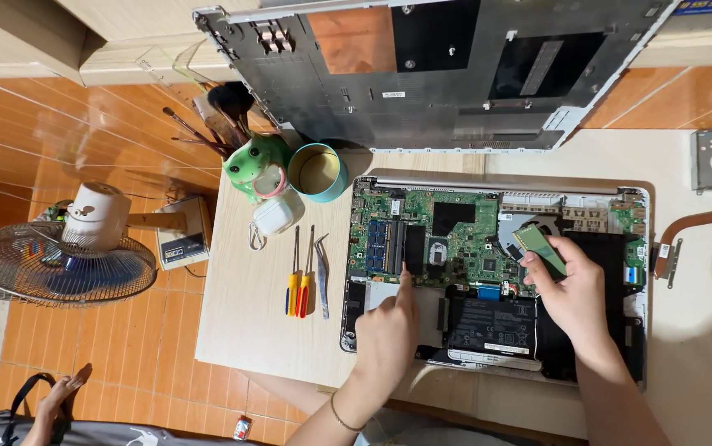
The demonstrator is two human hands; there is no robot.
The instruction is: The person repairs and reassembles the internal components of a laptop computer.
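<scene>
Resting on a pale wooden table (248,330), an opened laptop (496,281) lies with its green motherboard (463,239) and black battery (492,322) exposed. The left hand (385,330) has its index finger extended onto the board just below the seated memory modules (385,246), the other fingers curled in. The right hand (575,293) pinches a loose green memory module (540,248) between thumb and fingertips, tilted, above the area beside the fan. Left of the left fingers lie two yellow-handled screwdrivers (296,277) and tweezers (322,268); beyond them stand a teal cup (319,172) and a green frog-shaped brush holder (252,161). The removed bottom cover (422,74) leans beyond the laptop. A copper heat pipe (695,227) lies right of the right fingers. A small fan (66,260) stands on the orange tiled floor (108,347).
</scene>
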